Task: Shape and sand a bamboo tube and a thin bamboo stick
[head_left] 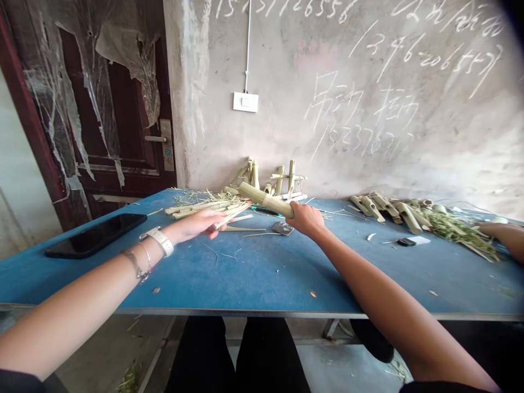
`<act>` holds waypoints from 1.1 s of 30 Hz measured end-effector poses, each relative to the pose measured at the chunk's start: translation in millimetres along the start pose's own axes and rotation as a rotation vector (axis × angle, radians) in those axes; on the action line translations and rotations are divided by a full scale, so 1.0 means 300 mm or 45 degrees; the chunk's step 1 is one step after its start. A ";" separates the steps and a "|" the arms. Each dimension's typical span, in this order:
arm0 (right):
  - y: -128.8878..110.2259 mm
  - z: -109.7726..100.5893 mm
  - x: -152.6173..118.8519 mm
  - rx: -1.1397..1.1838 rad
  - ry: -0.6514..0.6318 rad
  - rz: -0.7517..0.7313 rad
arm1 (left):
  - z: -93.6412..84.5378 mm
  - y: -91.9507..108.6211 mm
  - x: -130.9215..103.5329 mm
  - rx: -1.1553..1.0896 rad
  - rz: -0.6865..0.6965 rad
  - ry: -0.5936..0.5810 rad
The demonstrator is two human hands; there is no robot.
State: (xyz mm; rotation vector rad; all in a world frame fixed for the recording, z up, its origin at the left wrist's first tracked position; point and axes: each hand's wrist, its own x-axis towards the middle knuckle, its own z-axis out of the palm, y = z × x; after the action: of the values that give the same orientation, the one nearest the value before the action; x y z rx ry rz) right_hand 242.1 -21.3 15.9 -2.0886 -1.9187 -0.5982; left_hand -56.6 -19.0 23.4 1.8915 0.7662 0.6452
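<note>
My right hand (pixel 308 219) is wrapped round one end of a pale green bamboo-like tube (pixel 268 201), which is tilted with its far end up and to the left. My left hand (pixel 204 222) is closed on a thin split strip (pixel 234 214) of the same material, its tip pointing towards the tube. Beside and behind the left hand lies a pile of similar strips (pixel 198 207). Below the tube, a small greyish square piece (pixel 283 228) rests on the blue table (pixel 249 278). A green pen-like tool (pixel 264 210) is partly hidden behind the tube.
Small stick structures (pixel 291 177) stand against the wall. A black phone (pixel 96 234) lies at the left. At the right are cut tubes (pixel 407 216), leafy shavings (pixel 454 229) and a small black-and-pale object (pixel 413 240). Another person's hand (pixel 501 232) reaches in from the right edge.
</note>
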 end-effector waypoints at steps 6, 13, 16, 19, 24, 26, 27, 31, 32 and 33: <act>0.005 -0.002 0.002 -0.007 0.037 0.019 | 0.004 0.007 -0.003 -0.001 -0.047 -0.104; 0.008 -0.001 -0.002 0.010 0.049 -0.045 | -0.016 -0.014 0.005 0.037 -0.075 -0.164; 0.005 0.002 0.000 -0.003 0.051 -0.081 | -0.031 -0.035 0.015 0.040 -0.093 -0.124; 0.004 0.005 0.002 -0.011 0.051 -0.060 | -0.039 -0.048 0.021 0.000 -0.099 -0.084; 0.000 0.007 0.000 -0.009 0.031 -0.059 | -0.041 -0.057 0.035 0.013 -0.036 0.050; -0.003 0.006 -0.004 -0.010 0.010 -0.061 | -0.044 -0.061 0.042 0.046 -0.001 0.108; -0.004 0.005 -0.005 -0.011 0.001 -0.069 | -0.046 -0.064 0.046 0.062 0.014 0.128; -0.008 0.011 -0.007 -0.012 -0.021 -0.108 | -0.055 -0.079 0.056 0.128 0.049 0.157; -0.009 0.014 -0.006 -0.011 -0.029 -0.111 | -0.057 -0.084 0.057 0.141 0.054 0.154; -0.009 0.018 -0.004 -0.012 -0.039 -0.110 | -0.058 -0.087 0.058 0.155 0.067 0.147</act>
State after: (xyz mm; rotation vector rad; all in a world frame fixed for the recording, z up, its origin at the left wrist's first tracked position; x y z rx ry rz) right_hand 240.0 -19.9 10.4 -2.0402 -2.0360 -0.5980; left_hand -63.6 13.1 8.5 2.0045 0.8485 0.7610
